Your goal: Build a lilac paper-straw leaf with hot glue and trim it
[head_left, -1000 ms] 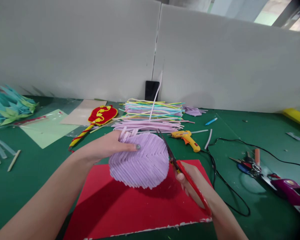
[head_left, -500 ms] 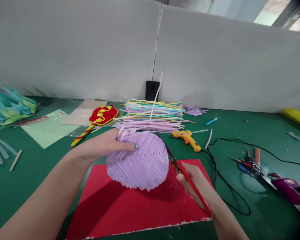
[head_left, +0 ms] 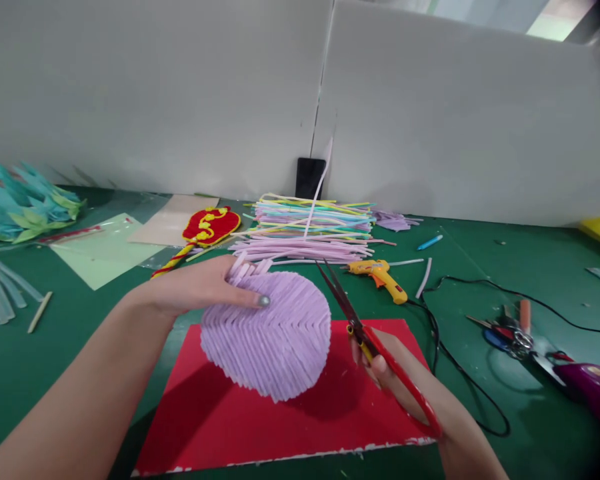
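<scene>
My left hand [head_left: 230, 287] grips a round lilac panel [head_left: 280, 340] by its upper left edge, thumb on top. Rows of pipe cleaners make up the panel in a chevron pattern, and some uneven ends stick up beside my fingers. My right hand [head_left: 395, 363] holds red-handled scissors [head_left: 365, 333], their blades slightly apart and pointing up and left. The blades are just right of the panel, not touching it. Beneath both lies a red board [head_left: 260, 433] with a worn white front edge.
Behind the panel lies a pile of coloured pipe cleaners [head_left: 310, 223], with a black phone [head_left: 310, 178] against the grey partition. A yellow glue gun [head_left: 380, 277] with a black cord, pliers [head_left: 505, 337] and a red-and-yellow pipe-cleaner fan [head_left: 210, 225] lie around.
The scissors have come away from the panel's right edge, and their blades have opened. The panel has shifted slightly left and down in my left hand. The camera view has moved a little.
</scene>
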The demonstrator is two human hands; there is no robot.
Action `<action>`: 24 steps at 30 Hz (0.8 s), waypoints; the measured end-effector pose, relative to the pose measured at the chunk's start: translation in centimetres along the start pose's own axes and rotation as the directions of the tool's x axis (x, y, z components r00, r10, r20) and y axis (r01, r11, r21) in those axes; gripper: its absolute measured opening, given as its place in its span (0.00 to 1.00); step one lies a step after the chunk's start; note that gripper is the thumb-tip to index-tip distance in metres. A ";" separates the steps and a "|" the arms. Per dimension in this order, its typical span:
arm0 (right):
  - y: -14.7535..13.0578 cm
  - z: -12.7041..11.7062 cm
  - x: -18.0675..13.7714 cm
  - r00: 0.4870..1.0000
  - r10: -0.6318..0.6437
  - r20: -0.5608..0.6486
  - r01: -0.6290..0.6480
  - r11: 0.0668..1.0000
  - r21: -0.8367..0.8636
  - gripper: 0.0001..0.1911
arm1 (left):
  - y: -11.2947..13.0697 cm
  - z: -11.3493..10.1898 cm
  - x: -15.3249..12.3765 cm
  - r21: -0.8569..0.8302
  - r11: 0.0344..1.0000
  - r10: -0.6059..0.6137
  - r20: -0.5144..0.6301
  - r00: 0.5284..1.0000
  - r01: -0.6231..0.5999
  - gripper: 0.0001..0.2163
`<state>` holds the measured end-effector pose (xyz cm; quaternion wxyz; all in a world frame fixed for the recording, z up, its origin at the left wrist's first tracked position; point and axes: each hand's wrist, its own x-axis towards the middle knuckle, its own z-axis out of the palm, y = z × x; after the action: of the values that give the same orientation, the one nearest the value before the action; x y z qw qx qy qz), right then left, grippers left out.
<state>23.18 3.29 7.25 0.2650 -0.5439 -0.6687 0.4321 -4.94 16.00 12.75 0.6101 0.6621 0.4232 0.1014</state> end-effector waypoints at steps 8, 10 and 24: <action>0.1 0.2 -0.1 0.993 0.016 0.121 -0.017 1.000 0.006 0.34 | -0.2 0.1 0.3 0.035 0.999 0.003 -0.030 1.000 -0.002 0.08; 0.0 0.1 -0.2 0.991 0.031 0.128 -0.033 0.999 0.008 0.33 | -0.1 0.2 0.3 0.025 0.999 0.021 -0.027 0.999 -0.020 0.07; 0.2 0.3 -0.1 0.987 0.058 0.152 -0.071 0.994 0.087 0.34 | 0.3 0.8 0.1 0.032 0.999 0.009 -0.073 0.997 -0.006 0.11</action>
<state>23.08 3.16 6.94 0.2252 -0.5187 -0.6480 0.5103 -4.18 15.55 12.77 0.5832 0.6693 0.4443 0.1208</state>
